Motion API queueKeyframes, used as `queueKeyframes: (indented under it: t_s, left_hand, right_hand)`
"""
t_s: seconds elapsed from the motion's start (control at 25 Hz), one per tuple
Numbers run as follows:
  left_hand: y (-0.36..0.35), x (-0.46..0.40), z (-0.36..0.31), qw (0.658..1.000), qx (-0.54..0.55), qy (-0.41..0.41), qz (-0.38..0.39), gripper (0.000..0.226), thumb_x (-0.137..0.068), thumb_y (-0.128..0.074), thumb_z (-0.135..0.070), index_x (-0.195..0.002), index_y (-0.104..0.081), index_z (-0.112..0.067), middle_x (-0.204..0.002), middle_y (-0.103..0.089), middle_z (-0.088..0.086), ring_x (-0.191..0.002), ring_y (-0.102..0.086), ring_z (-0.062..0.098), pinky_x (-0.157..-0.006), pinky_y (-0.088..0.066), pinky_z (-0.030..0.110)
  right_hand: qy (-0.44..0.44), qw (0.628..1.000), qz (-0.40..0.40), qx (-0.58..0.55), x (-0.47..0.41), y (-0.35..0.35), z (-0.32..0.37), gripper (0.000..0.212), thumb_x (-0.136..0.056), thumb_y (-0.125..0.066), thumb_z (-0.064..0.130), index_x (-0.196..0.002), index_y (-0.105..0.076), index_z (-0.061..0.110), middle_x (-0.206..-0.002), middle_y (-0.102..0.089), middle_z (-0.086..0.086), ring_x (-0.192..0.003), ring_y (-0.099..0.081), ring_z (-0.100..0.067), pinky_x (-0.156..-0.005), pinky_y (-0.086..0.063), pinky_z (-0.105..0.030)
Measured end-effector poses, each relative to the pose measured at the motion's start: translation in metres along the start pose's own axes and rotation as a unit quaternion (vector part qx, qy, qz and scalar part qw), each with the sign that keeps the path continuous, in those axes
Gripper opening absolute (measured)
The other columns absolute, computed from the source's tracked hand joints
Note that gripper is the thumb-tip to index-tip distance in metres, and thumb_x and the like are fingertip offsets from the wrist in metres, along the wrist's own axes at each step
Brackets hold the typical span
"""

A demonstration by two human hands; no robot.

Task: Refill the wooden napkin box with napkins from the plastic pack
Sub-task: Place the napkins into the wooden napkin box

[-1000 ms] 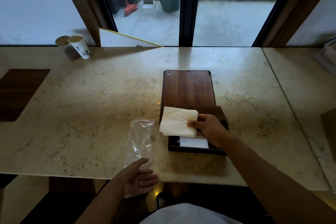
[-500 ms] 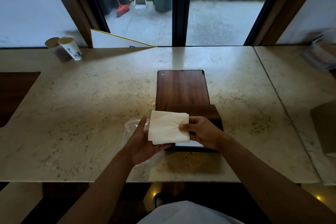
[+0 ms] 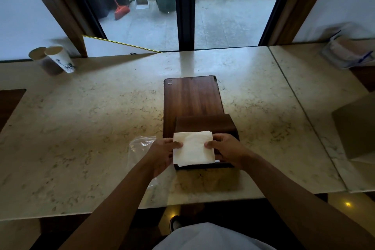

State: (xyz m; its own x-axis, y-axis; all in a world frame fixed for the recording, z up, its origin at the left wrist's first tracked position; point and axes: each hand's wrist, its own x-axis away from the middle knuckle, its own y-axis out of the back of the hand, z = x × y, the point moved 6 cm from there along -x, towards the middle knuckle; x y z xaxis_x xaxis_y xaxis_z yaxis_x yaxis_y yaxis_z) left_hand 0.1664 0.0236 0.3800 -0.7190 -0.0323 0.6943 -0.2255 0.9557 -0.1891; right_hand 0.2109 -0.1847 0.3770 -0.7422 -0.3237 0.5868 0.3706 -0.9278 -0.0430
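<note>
White paper napkins (image 3: 193,149), a folded stack, held over the near open end of the wooden napkin box (image 3: 205,126). Left hand (image 3: 162,153) pinches the stack's left edge, thumb on top; right hand (image 3: 228,151) pinches the right edge the same way. Both grips closed on the stack. A thin strip of white shows inside the box below the stack's near right corner. Box sits on the marble counter (image 3: 81,128), near the front edge. Its dark wooden lid (image 3: 191,97) lies flat on the counter behind it, touching the box's far side. Clear plastic pack (image 3: 140,148) lies crumpled on the counter just left of the box, partly under the left wrist. Two paper cups (image 3: 53,60) stand at the far left of the counter, well apart from the box.
</note>
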Motion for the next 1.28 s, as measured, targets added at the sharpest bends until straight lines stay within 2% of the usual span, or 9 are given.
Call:
queueKeyframes:
  t_s: [0.12, 0.28, 0.44, 0.52, 0.64, 0.72, 0.84, 1.04, 1.28]
  left_hand:
    - [-0.003, -0.009, 0.000, 0.999, -0.021, 0.006, -0.037, 0.029, -0.089, -0.068, 0.000, -0.118, -0.064, 0.002, -0.124, -0.067, 0.021, -0.111, -0.067, 0.040, -0.089, -0.060, 0.052]
    - [-0.013, -0.026, 0.001, 0.997, -0.023, 0.018, -0.068, 0.014, -0.092, -0.068, -0.007, -0.105, -0.063, -0.005, -0.121, -0.066, 0.016, -0.108, -0.066, 0.036, -0.084, -0.061, 0.048]
    - [-0.023, -0.045, 0.008, 0.991, -0.056, 0.046, -0.114, 0.026, -0.097, -0.064, -0.021, -0.119, -0.056, -0.010, -0.124, -0.060, 0.011, -0.114, -0.060, 0.033, -0.087, -0.059, 0.045]
    - [-0.027, -0.055, 0.015, 0.986, -0.084, 0.061, -0.127, 0.031, -0.098, -0.064, -0.023, -0.124, -0.055, -0.010, -0.123, -0.056, 0.008, -0.112, -0.057, 0.030, -0.078, -0.058, 0.038]
    - [-0.026, -0.064, 0.022, 0.966, -0.175, 0.058, -0.181, 0.040, -0.096, -0.065, -0.029, -0.127, -0.056, -0.006, -0.106, -0.057, 0.003, -0.099, -0.056, 0.026, -0.079, -0.056, 0.038]
    - [-0.028, -0.068, 0.023, 0.945, -0.259, 0.020, -0.200, 0.034, -0.096, -0.065, -0.029, -0.119, -0.061, -0.004, -0.094, -0.059, 0.001, -0.089, -0.059, 0.022, -0.077, -0.055, 0.036]
    - [-0.036, -0.068, 0.025, 0.908, -0.367, -0.039, -0.196, 0.026, -0.095, -0.062, -0.023, -0.112, -0.066, -0.003, -0.105, -0.068, 0.012, -0.097, -0.064, 0.027, -0.079, -0.054, 0.035]
    - [-0.047, -0.071, 0.030, 0.891, -0.412, -0.042, -0.185, 0.016, -0.092, -0.062, -0.021, -0.101, -0.060, -0.007, -0.093, -0.059, 0.006, -0.096, -0.062, 0.029, -0.072, -0.043, 0.032]
    - [-0.052, -0.081, 0.035, 0.877, -0.440, -0.023, -0.193, 0.031, -0.090, -0.066, -0.026, -0.111, -0.062, -0.003, -0.119, -0.062, 0.017, -0.103, -0.061, 0.031, -0.088, -0.054, 0.039]
  right_hand:
    - [-0.003, 1.000, -0.030, -0.007, -0.005, 0.012, -0.004, 0.011, -0.094, -0.068, 0.015, -0.103, -0.068, 0.021, -0.116, -0.073, -0.006, -0.106, -0.071, -0.025, -0.091, -0.060, -0.047]
    - [-0.025, 0.997, -0.073, -0.019, -0.017, 0.025, -0.014, 0.008, -0.096, -0.064, 0.015, -0.097, -0.067, 0.023, -0.113, -0.072, -0.005, -0.102, -0.070, -0.025, -0.081, -0.063, -0.040]
    - [-0.059, 0.992, -0.109, -0.033, -0.030, 0.036, -0.026, 0.008, -0.097, -0.060, 0.015, -0.096, -0.066, 0.019, -0.110, -0.069, -0.004, -0.101, -0.067, -0.025, -0.075, -0.061, -0.037]
    - [-0.080, 0.990, -0.114, -0.022, -0.037, 0.039, -0.034, 0.008, -0.098, -0.060, 0.015, -0.103, -0.065, 0.014, -0.112, -0.066, -0.004, -0.103, -0.064, -0.026, -0.082, -0.061, -0.042]
    - [-0.082, 0.990, -0.106, 0.034, -0.045, 0.040, -0.042, 0.020, -0.098, -0.058, 0.012, -0.118, -0.062, 0.012, -0.103, -0.061, 0.002, -0.095, -0.061, -0.018, -0.067, -0.059, -0.031]
    - [-0.075, 0.989, -0.105, 0.079, -0.051, 0.041, -0.046, 0.029, -0.098, -0.057, 0.010, -0.126, -0.061, 0.008, -0.105, -0.062, 0.001, -0.099, -0.062, -0.021, -0.073, -0.060, -0.035]
    - [-0.066, 0.980, -0.130, 0.137, -0.059, 0.044, -0.053, 0.027, -0.095, -0.062, 0.008, -0.122, -0.065, 0.006, -0.113, -0.065, -0.008, -0.106, -0.064, -0.026, -0.090, -0.060, -0.049]
    - [-0.068, 0.964, -0.164, 0.199, -0.065, 0.050, -0.060, 0.015, -0.090, -0.067, 0.014, -0.105, -0.065, 0.014, -0.105, -0.067, -0.008, -0.097, -0.065, -0.025, -0.087, -0.059, -0.047]
    - [-0.050, 0.954, -0.152, 0.254, -0.070, 0.051, -0.057, 0.020, -0.090, -0.064, 0.016, -0.109, -0.064, 0.008, -0.099, -0.064, -0.005, -0.097, -0.063, -0.028, -0.084, -0.056, -0.042]
